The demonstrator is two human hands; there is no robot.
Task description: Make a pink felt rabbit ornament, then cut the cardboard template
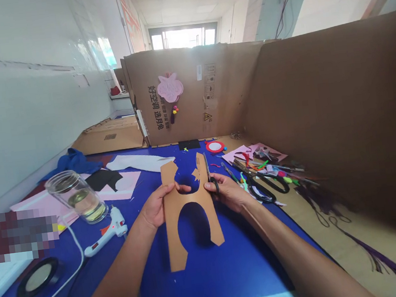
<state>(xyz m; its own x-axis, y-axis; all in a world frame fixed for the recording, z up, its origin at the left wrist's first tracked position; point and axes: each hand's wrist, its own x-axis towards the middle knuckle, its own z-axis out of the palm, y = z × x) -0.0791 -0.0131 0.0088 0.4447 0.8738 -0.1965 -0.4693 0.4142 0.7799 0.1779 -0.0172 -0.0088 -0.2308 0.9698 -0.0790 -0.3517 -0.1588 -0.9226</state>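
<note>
A brown cardboard piece with rounded cut-outs at top and bottom is held up over the blue table. Its left side is gripped by my left hand, the fingertips showing through the upper cut-out. On the other side, my right hand is closed around black-handled scissors, whose blades point away from me along the cardboard's upper right edge. A small cardboard scrap sits by that upper right arm; whether it is still attached I cannot tell.
At left are a lidded glass of liquid, a white glue gun with its cord, and a roll of black tape. Large scissors lie among scraps and pens at right. Tall cardboard walls enclose the back and right.
</note>
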